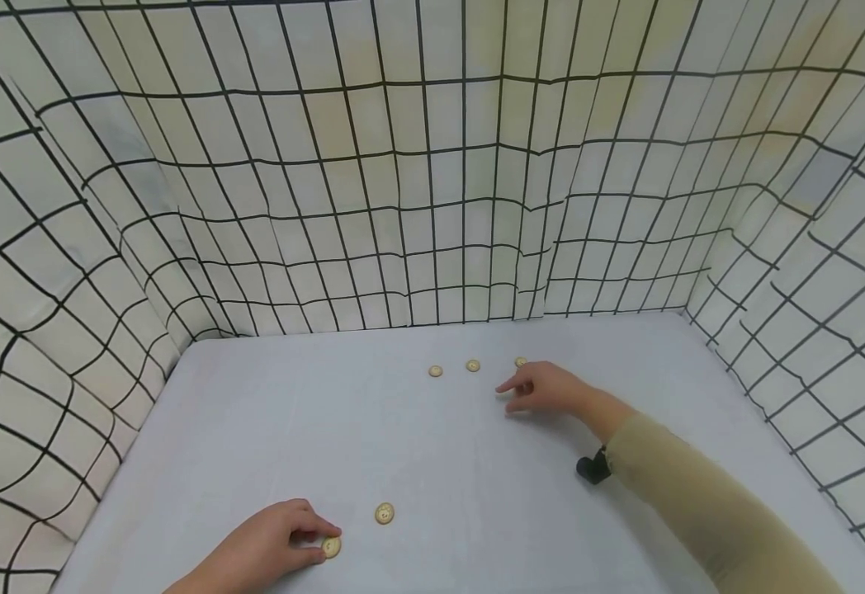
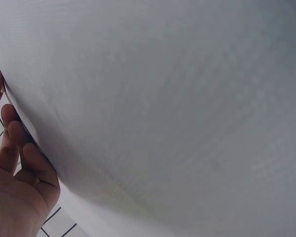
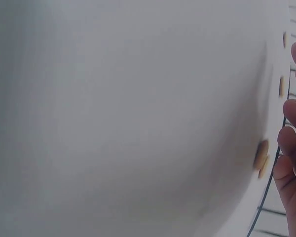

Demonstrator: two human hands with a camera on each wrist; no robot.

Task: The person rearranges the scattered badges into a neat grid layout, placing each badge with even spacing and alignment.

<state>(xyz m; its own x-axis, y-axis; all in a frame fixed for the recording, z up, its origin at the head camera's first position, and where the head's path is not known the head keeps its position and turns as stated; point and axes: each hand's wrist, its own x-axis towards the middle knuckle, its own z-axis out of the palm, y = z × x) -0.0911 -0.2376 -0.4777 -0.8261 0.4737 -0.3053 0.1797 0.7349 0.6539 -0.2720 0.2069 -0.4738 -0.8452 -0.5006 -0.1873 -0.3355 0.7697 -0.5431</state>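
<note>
Near the front of the table, my left hand (image 1: 265, 549) pinches a round beige button (image 1: 332, 547) between thumb and index finger. A second button (image 1: 384, 513) lies flat just to the right of it. Farther back, my right hand (image 1: 547, 389) reaches over the cloth with thumb and index finger apart, nothing between them. Beyond its fingers sit a button (image 1: 436, 371), another button (image 1: 473, 365) and a third (image 1: 521, 361), partly covered by the hand. In the right wrist view, two buttons (image 3: 260, 155) overlap close to the fingertips.
A white cloth covers the table (image 1: 291, 429). White walls with a black grid (image 1: 432, 181) enclose it at the back and both sides. A small black device (image 1: 593, 468) is at the right wrist, beside the beige sleeve (image 1: 700, 503).
</note>
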